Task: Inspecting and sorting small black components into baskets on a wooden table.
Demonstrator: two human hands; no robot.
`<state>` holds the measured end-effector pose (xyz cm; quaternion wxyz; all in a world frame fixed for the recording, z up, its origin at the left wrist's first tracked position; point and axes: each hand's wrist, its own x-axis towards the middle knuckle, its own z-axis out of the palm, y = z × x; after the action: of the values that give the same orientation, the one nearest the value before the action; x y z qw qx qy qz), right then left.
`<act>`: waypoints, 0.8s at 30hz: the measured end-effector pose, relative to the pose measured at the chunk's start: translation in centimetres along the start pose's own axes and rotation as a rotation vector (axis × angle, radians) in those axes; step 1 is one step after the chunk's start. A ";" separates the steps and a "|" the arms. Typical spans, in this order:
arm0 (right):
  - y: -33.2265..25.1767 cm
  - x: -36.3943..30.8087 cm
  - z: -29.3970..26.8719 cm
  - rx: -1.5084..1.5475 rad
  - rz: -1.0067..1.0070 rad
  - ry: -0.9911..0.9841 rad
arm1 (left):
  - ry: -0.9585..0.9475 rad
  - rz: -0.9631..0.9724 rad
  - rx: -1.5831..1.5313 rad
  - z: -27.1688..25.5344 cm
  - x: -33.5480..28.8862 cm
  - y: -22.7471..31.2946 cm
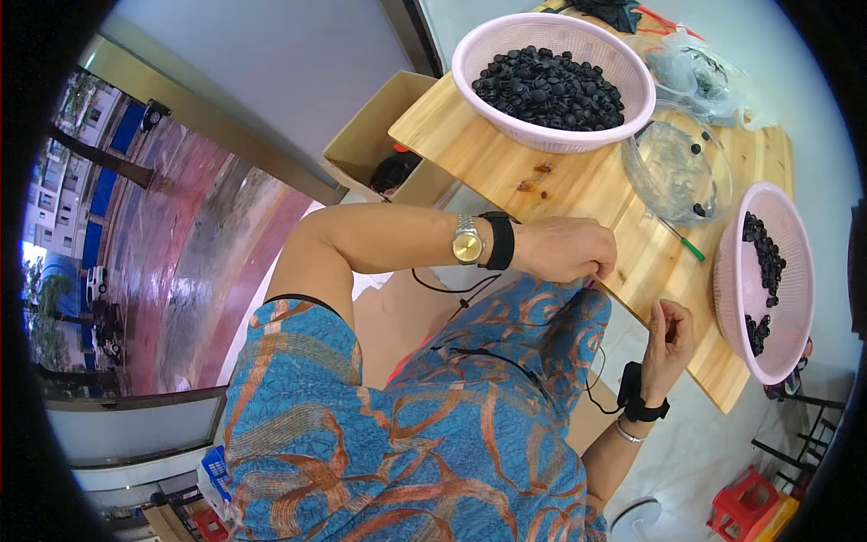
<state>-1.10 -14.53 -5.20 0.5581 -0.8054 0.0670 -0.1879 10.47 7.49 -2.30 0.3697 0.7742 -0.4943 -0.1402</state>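
My left hand [571,249], with a watch and a black strap at its wrist, is closed at the table's near edge. Its fingers are curled and pinched together; whatever lies between the tips is too small or hidden. To its right, my right hand [670,340] is held just off the table edge with fingers bent in toward the thumb; what it holds, if anything, does not show. Nearest to the right hand stands a pink basket [786,339] with some small black plastic parts [766,262]. A bigger heap of such black parts [551,88] fills another pink basket [479,98] farther off.
Between the baskets on the wooden table [623,212] is a clear plastic bowl [650,194] with a few black parts. A green-handled screwdriver [692,248] lies beside it. Plastic bags [700,77] lie behind. A cardboard box [361,144] stands left, a red stool [742,506] lower right.
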 end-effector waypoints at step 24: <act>-1.3 -0.7 -2.6 0.004 -0.069 -0.142 | -0.089 -0.023 0.703 -18.1 16.3 4.3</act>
<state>-2.85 -16.13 -3.30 0.5562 -0.8175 -0.0009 -0.1496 25.87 0.20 15.61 0.0572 0.8527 -0.5193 0.0010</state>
